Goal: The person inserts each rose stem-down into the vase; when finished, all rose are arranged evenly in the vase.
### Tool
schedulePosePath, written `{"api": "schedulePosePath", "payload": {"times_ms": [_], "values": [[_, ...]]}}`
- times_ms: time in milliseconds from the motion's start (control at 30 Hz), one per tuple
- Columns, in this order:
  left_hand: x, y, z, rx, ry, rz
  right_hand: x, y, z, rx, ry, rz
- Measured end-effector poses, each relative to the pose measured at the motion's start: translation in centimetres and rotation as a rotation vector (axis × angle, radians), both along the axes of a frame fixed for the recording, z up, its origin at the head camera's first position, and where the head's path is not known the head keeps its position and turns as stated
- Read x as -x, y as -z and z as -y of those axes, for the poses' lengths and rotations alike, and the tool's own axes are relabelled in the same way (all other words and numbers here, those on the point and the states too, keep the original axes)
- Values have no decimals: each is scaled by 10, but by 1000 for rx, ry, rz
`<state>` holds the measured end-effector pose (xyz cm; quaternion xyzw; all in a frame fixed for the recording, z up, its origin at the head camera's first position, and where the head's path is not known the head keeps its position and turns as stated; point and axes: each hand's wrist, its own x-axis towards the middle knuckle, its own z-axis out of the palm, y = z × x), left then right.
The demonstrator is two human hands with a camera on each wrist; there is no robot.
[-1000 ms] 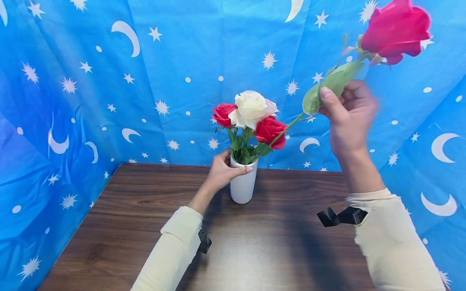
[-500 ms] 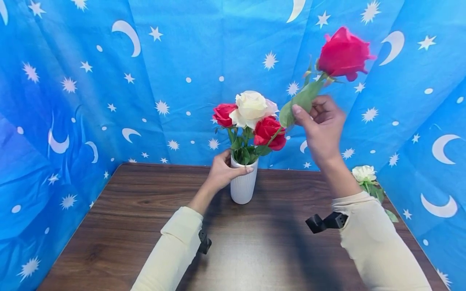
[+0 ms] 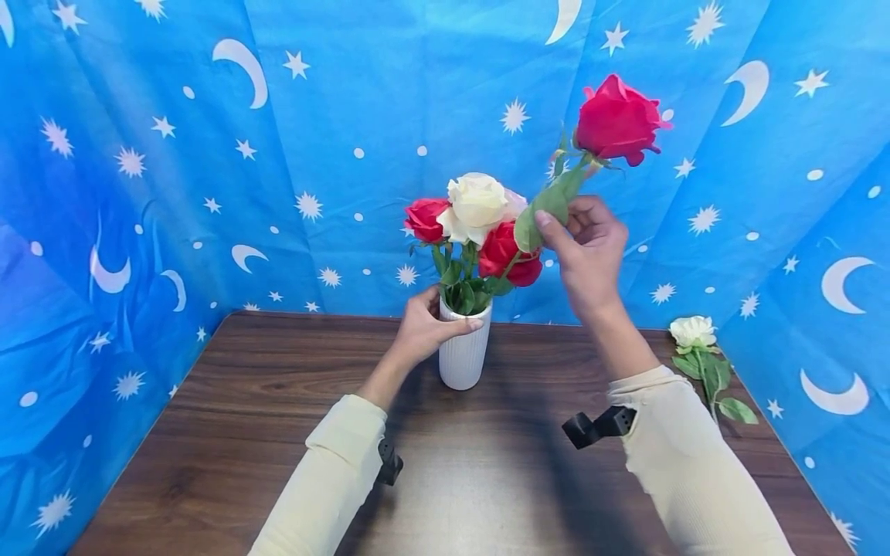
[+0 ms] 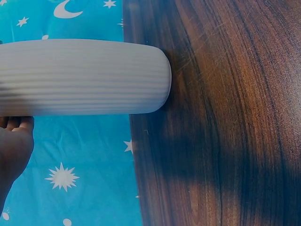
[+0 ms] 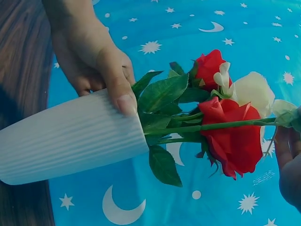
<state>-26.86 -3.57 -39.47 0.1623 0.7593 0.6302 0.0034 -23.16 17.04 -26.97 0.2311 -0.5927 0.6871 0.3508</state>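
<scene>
A white ribbed vase (image 3: 462, 359) stands upright on the table, and my left hand (image 3: 424, 328) grips it near the rim, thumb across the near side. From its mouth rise a cream rose (image 3: 478, 205), a red rose (image 3: 426, 220) at the left and another red rose (image 3: 511, 262) at the right. Up and right of the vase, my right hand (image 3: 591, 255) pinches a long-stemmed rose (image 3: 619, 120) among its leaves, its deep pink-red bloom tilted right. In the right wrist view that rose's stem (image 5: 225, 124) slants past a red bloom into the vase mouth.
Another white rose (image 3: 693, 332) lies with its leaves near the right edge of the brown wooden table (image 3: 278, 409). Blue cloth (image 3: 348, 100) printed with moons and stars hangs behind the table and along both sides.
My right hand has moved left and down with the pink-red rose, bringing it closer to the vase. The white rose on the table has come into sight. My left hand keeps its place.
</scene>
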Motion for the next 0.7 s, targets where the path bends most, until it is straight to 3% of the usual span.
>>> {"api": "schedulePosePath", "payload": {"times_ms": [233,567,700], "values": [[0,-1,-2,-6,7,-13,5,17,6,-191,79,78],[1,0,1,-14,4,-58,20,72,32,-288,59,286],[2,1,2,-9,10,-61,21,84,39,-287,58,346]]}}
